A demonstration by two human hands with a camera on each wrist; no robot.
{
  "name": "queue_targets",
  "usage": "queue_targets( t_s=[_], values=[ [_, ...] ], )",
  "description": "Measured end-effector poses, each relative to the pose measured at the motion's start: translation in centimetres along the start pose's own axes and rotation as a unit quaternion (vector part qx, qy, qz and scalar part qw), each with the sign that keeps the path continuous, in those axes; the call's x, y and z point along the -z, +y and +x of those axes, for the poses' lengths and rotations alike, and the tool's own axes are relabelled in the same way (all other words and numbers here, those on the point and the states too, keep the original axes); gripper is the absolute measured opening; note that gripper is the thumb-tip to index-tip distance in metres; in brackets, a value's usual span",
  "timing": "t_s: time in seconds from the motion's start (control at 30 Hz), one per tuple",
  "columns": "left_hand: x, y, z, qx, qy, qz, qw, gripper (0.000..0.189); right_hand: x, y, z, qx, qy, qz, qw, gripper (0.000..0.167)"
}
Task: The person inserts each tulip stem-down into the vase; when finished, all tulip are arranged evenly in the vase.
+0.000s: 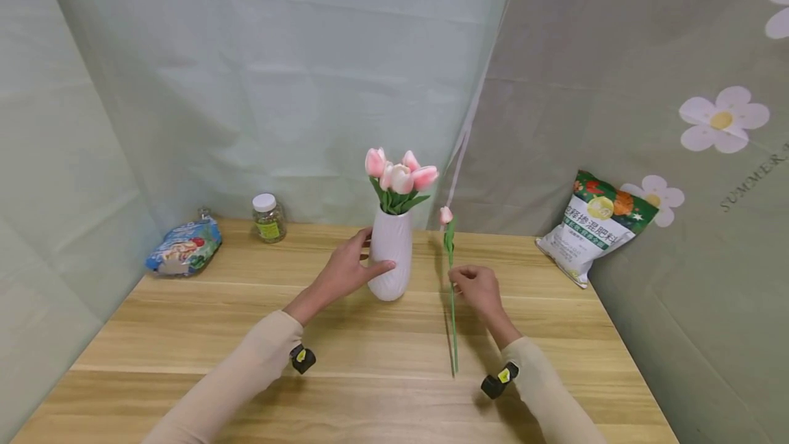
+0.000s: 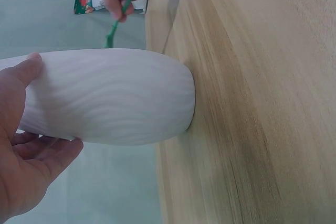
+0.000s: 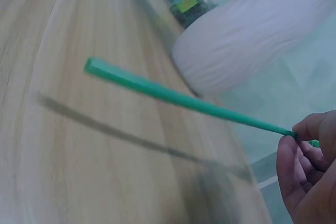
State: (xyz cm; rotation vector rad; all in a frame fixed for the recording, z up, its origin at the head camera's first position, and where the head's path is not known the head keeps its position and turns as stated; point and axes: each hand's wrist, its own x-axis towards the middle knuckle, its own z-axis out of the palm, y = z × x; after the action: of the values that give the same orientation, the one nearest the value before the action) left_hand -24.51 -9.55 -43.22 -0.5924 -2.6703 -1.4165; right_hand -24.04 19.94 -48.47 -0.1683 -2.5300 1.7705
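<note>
A white vase (image 1: pixel 391 259) with wavy ridges stands upright on the wooden table, holding several pink-and-white tulips (image 1: pixel 401 178). My left hand (image 1: pixel 350 262) grips it from the left, thumb across the front and fingers round the back; the left wrist view shows thumb (image 2: pixel 27 69) and fingers on opposite sides of the vase (image 2: pixel 115 98). To the right of the vase, my right hand (image 1: pixel 479 288) pinches a single tulip (image 1: pixel 450 238) by its green stem. Seen from the right wrist, the stem (image 3: pixel 173 97) slants over the table, its cut end raised above its shadow, between thumb and fingertips.
At the back left are a blue printed bag (image 1: pixel 185 247) and a clear jar (image 1: pixel 268 219) with a white lid. A green-and-white bag (image 1: pixel 593 228) leans against the wall cloth on the right. Cloth (image 1: pixel 345 74) hangs close behind the table (image 1: pixel 370 389).
</note>
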Motion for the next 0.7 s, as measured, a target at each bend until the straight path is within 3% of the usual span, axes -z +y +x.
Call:
queue_targets(
  t_s=[0.47, 0.7],
  values=[
    [0.0, 0.0, -0.1, -0.007, -0.001, 0.0, 1.0, 0.088, 1.3, -2.7, -1.5, 0.034, 0.008, 0.094, 0.9949, 0.029],
    [0.0, -0.2, 0.0, -0.009, 0.001, 0.0, 1.0, 0.088, 1.6, -4.1, -2.3, 0.046, 0.004, 0.124, 0.9912, 0.024]
  ],
)
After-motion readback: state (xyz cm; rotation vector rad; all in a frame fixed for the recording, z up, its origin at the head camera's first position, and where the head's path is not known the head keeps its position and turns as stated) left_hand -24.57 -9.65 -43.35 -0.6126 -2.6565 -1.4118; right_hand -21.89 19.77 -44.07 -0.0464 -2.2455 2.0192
